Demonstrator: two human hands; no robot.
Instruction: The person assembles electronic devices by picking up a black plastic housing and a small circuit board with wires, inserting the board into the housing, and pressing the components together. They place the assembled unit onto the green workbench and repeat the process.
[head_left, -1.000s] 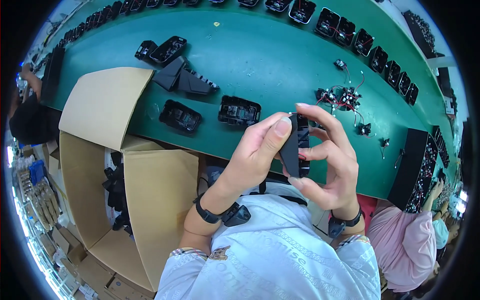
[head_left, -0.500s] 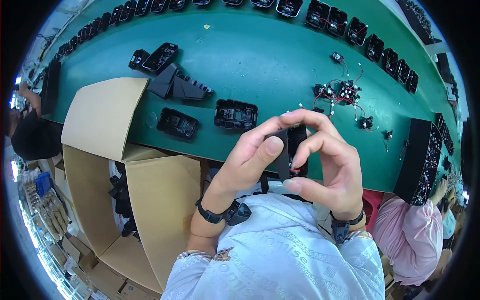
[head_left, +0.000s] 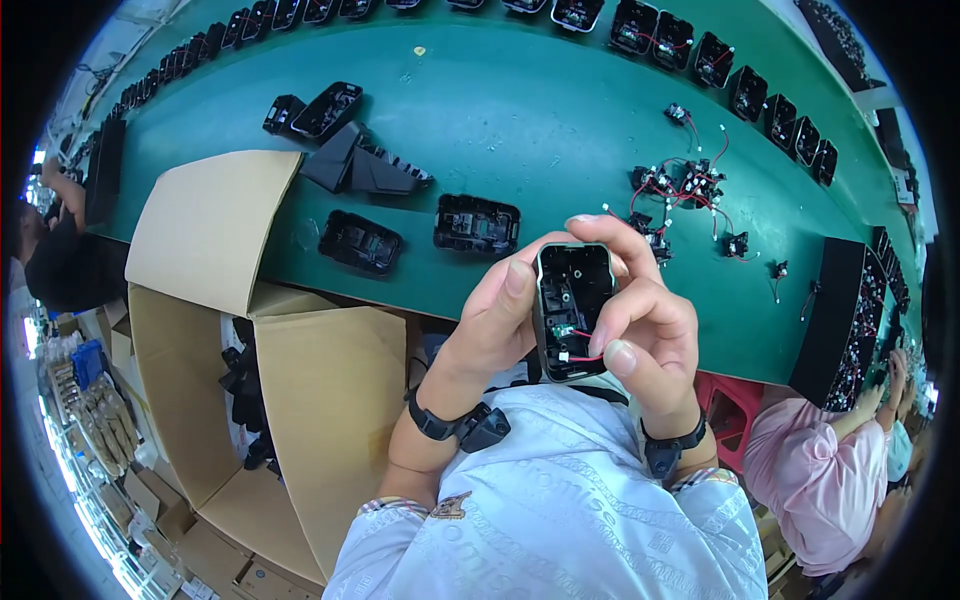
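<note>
Head view, assembly bench. I hold 1 black plastic housing (head_left: pixel 572 310) upright in front of my chest, its open cavity turned toward me. My left hand (head_left: pixel 497 325) is curled about the housing's left edge, thumb laid along its rim. My right hand (head_left: pixel 645 315) closes on the right edge, index finger arched over the top and thumb pressed inside the cavity onto a small wired component (head_left: pixel 572 340) (green part with red leads).

Progress, as I judge it: the component already sits in the lower half of the cavity, and the leads are not yet tucked; seating and wire routing appear to remain. The upper half of the cavity looks unfilled.

Beyond my left hand, 2 more empty housings (head_left: pixel 420 232) lie on the green table (head_left: pixel 520 110). Beyond my right hand lies a heap of wired parts (head_left: pixel 685 190), well apart from my fingers. Below and left of my left hand stands an open cardboard box (head_left: pixel 300 390) holding dark parts. Rows of housings line the table's far edge.
</note>
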